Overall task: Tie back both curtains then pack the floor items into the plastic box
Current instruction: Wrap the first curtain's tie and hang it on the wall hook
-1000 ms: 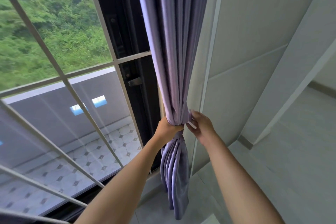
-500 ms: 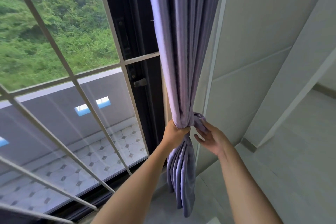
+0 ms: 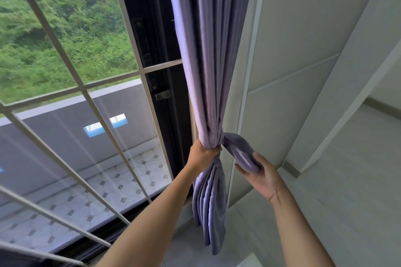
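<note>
A purple curtain (image 3: 208,54) hangs gathered into a narrow bunch beside the window's dark frame. My left hand (image 3: 202,155) grips the bunch at its waist, fingers wrapped around the folds. A matching purple tie-back band (image 3: 239,150) comes out from behind the bunch on its right side. My right hand (image 3: 261,174) holds the free end of that band, thumb over it, a little to the right and below the left hand. Below my left hand the curtain's tail (image 3: 211,212) hangs loose to just above the floor. No plastic box or floor items are in view.
A large window with pale crossing bars (image 3: 86,91) fills the left, with a tiled balcony and trees beyond it. A pale panelled wall (image 3: 288,71) stands right of the curtain. Grey floor tiles (image 3: 347,180) stretch to the right, and a white corner (image 3: 249,261) shows at the bottom edge.
My right hand has drawn the tie-back band out from behind the curtain and pulled it right and down. My left hand kept its grip on the bunch.
</note>
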The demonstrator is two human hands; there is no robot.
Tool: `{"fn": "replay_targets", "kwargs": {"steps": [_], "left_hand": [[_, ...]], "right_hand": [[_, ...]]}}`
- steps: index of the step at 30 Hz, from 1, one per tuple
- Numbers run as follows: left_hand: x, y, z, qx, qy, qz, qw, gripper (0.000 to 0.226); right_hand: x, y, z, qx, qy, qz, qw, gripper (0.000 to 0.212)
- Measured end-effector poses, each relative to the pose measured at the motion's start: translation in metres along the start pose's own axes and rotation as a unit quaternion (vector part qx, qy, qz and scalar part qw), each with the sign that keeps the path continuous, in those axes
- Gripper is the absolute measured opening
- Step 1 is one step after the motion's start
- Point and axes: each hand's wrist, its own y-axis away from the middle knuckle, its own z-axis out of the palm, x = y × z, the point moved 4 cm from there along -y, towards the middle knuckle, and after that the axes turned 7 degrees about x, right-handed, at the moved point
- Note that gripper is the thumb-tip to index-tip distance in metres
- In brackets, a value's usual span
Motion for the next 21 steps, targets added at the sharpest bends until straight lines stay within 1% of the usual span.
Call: {"fn": "replay_targets", "kwargs": {"steps": [1,2,3,5,6,7,8,9,10,11,14,16,17,18,19,20,21], "left_hand": [[0.0,0.0,-0.001,-0.001,0.0,0.001,1.0,0.025],[0.0,0.001,-0.002,-0.006,-0.003,0.003,1.0,0.025],[0.0,0.002,-0.002,-0.011,-0.007,0.009,1.0,0.025],[0.0,0.005,-0.002,-0.02,-0.02,0.021,0.999,0.023],[0.0,0.008,-0.001,-0.023,-0.031,0.027,0.999,0.022],[0.0,0.01,-0.002,-0.025,-0.044,0.038,0.998,0.022],[0.001,0.013,-0.002,-0.025,-0.059,0.054,0.996,0.023],[0.002,0.016,-0.003,-0.026,-0.075,0.074,0.994,0.025],[0.004,0.019,-0.004,-0.02,-0.09,0.095,0.991,0.029],[0.003,0.021,-0.006,-0.006,-0.105,0.11,0.988,0.031],[-0.005,0.024,-0.009,0.053,-0.159,0.138,0.976,0.037],[-0.011,0.031,-0.009,0.089,-0.148,0.129,0.976,0.042],[-0.012,0.037,-0.009,0.109,-0.126,0.119,0.979,0.042],[-0.013,0.043,-0.008,0.124,-0.107,0.111,0.98,0.038],[-0.014,0.049,-0.006,0.133,-0.096,0.108,0.981,0.033],[-0.015,0.055,-0.005,0.136,-0.102,0.111,0.979,0.027],[-0.017,0.058,-0.004,0.135,-0.118,0.12,0.976,0.023]], "right_hand": [[0.002,0.002,-0.002,0.01,0.021,0.003,1.0,0.029],[0.006,0.003,-0.004,0.017,0.032,0.011,0.999,0.027],[0.01,0.002,-0.007,0.017,0.032,0.018,0.999,0.032],[0.017,0.006,-0.006,0.008,0.044,0.027,0.999,0.053],[0.019,0.01,-0.004,0.002,0.061,0.027,0.998,0.057],[0.023,0.011,-0.004,0.006,0.098,0.019,0.995,0.055],[0.025,0.014,0.0,0.015,0.139,0.009,0.99,0.047],[0.027,0.016,0.001,0.037,0.201,-0.023,0.979,0.035],[0.029,0.018,-0.001,0.071,0.265,-0.061,0.96,0.022],[0.033,0.019,-0.006,0.106,0.321,-0.101,0.936,0.015],[0.054,0.035,-0.012,0.162,0.422,-0.182,0.873,0.017],[0.073,0.046,-0.014,0.185,0.51,-0.196,0.817,0.016],[0.083,0.048,-0.014,0.172,0.555,-0.203,0.788,0.018],[0.091,0.051,-0.009,0.16,0.602,-0.223,0.75,0.021],[0.095,0.053,-0.005,0.145,0.626,-0.24,0.728,0.023],[0.095,0.054,0.004,0.125,0.644,-0.247,0.714,0.023],[0.098,0.055,0.014,0.075,0.662,-0.224,0.711,0.018]]}}
